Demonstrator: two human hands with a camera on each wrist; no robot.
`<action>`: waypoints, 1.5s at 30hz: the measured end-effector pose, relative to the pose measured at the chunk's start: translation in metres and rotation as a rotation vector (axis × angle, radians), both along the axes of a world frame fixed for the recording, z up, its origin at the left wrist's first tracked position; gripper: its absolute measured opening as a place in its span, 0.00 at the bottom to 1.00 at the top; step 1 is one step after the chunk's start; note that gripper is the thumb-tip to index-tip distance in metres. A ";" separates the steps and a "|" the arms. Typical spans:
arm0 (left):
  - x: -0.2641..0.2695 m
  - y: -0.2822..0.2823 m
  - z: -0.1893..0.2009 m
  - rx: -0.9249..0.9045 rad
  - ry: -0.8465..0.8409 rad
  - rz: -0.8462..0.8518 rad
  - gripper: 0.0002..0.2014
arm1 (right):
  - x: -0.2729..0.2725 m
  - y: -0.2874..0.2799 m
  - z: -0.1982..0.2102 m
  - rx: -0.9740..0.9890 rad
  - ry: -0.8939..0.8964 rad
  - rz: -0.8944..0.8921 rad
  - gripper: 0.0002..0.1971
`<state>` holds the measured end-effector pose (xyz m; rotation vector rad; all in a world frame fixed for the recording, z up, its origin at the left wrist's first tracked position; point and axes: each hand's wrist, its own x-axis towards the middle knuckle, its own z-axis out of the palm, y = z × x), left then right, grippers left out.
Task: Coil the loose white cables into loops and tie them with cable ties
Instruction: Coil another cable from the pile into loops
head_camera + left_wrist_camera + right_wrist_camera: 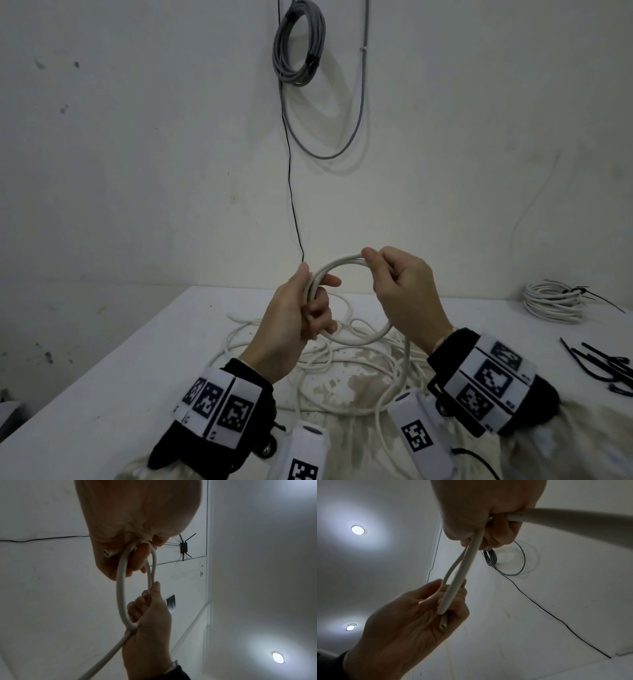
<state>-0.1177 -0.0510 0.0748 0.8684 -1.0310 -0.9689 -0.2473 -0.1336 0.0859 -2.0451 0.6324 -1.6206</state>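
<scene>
I hold a small loop of white cable up above the table. My left hand grips the loop's left side, fingers curled round two strands, with the cut cable end lying in its palm. My right hand pinches the top right of the loop between thumb and fingers. The rest of the white cable trails down from the loop into a loose tangle on the table. In the left wrist view the loop runs between both hands.
A coiled white cable tied with a black tie lies at the table's far right. Loose black cable ties lie at the right edge. A grey cable coil and a thin black wire hang on the wall behind.
</scene>
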 end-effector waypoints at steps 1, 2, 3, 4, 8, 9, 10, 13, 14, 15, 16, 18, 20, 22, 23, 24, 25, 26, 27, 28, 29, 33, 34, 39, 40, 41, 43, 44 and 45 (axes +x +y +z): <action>-0.002 0.001 0.001 -0.006 0.027 -0.002 0.21 | 0.001 0.000 -0.002 0.002 -0.008 0.001 0.25; -0.004 0.002 0.002 -0.015 0.056 -0.006 0.20 | 0.003 -0.001 -0.004 0.005 -0.014 0.001 0.25; -0.004 0.003 0.002 -0.025 0.096 -0.012 0.19 | 0.004 -0.001 -0.007 0.010 -0.014 0.001 0.25; -0.004 0.002 0.002 -0.034 0.145 -0.016 0.19 | 0.005 -0.002 -0.010 0.017 -0.009 0.007 0.24; 0.000 0.000 -0.001 -0.027 0.270 0.039 0.19 | 0.005 -0.002 -0.017 0.055 0.043 0.033 0.21; 0.001 0.000 -0.003 -0.017 0.277 0.052 0.19 | 0.004 -0.001 -0.017 0.053 0.056 0.039 0.21; 0.002 0.000 -0.004 -0.007 0.278 0.062 0.18 | 0.003 -0.001 -0.017 0.043 0.069 0.038 0.21; 0.006 0.001 -0.006 0.013 0.274 0.088 0.17 | 0.003 -0.002 -0.018 -0.009 0.091 0.021 0.23; 0.008 0.001 -0.005 0.017 0.282 0.094 0.17 | 0.003 -0.003 -0.019 -0.002 0.110 0.032 0.23; 0.009 0.002 -0.005 0.018 0.296 0.099 0.17 | 0.004 -0.002 -0.021 0.019 0.142 0.063 0.22; 0.011 0.002 -0.005 0.017 0.315 0.103 0.17 | 0.005 -0.001 -0.024 0.041 0.185 0.105 0.20; 0.014 0.001 -0.004 0.019 0.362 0.113 0.19 | 0.005 0.002 -0.030 0.056 0.266 0.174 0.14; 0.019 -0.001 -0.003 0.013 0.440 0.113 0.21 | 0.004 0.004 -0.039 0.102 0.297 0.228 0.13; 0.027 -0.002 0.001 -0.019 0.555 0.110 0.21 | 0.003 0.003 -0.049 0.176 0.280 0.274 0.13; 0.033 -0.002 0.004 -0.038 0.604 0.117 0.21 | 0.002 0.004 -0.054 0.203 0.269 0.285 0.11; 0.038 -0.002 0.007 -0.057 0.639 0.134 0.22 | 0.000 0.005 -0.060 0.225 0.257 0.293 0.09; 0.044 -0.002 0.010 -0.076 0.660 0.154 0.22 | -0.002 0.006 -0.066 0.239 0.244 0.304 0.07; 0.048 -0.001 0.014 -0.097 0.677 0.172 0.22 | -0.004 0.006 -0.071 0.235 0.238 0.304 0.06; 0.052 0.000 0.017 -0.123 0.695 0.186 0.22 | -0.006 0.005 -0.075 0.213 0.241 0.286 0.06; 0.055 0.002 0.019 -0.153 0.713 0.192 0.22 | -0.008 0.004 -0.079 0.182 0.249 0.258 0.07; 0.058 0.003 0.022 -0.187 0.729 0.193 0.22 | -0.010 0.002 -0.082 0.147 0.249 0.228 0.08; 0.060 0.009 0.028 -0.293 0.712 0.210 0.23 | -0.009 -0.010 -0.089 -0.043 0.346 0.142 0.15; 0.060 0.010 0.029 -0.310 0.688 0.218 0.23 | -0.008 -0.012 -0.090 -0.080 0.412 0.128 0.17; 0.051 0.016 0.032 -0.379 0.528 0.226 0.20 | -0.004 -0.011 -0.082 -0.324 0.578 0.045 0.22; 0.048 0.017 0.032 -0.391 0.479 0.234 0.19 | -0.003 -0.009 -0.077 -0.370 0.576 0.030 0.21; 0.045 0.018 0.033 -0.405 0.427 0.246 0.19 | -0.003 -0.006 -0.071 -0.413 0.562 0.020 0.20; 0.036 0.020 0.035 -0.438 0.315 0.281 0.17 | -0.001 -0.003 -0.059 -0.519 0.530 -0.017 0.19; 0.032 0.021 0.036 -0.456 0.252 0.302 0.16 | 0.000 -0.001 -0.054 -0.567 0.524 -0.035 0.19; 0.028 0.022 0.036 -0.476 0.182 0.323 0.15 | 0.000 -0.001 -0.050 -0.598 0.523 -0.047 0.20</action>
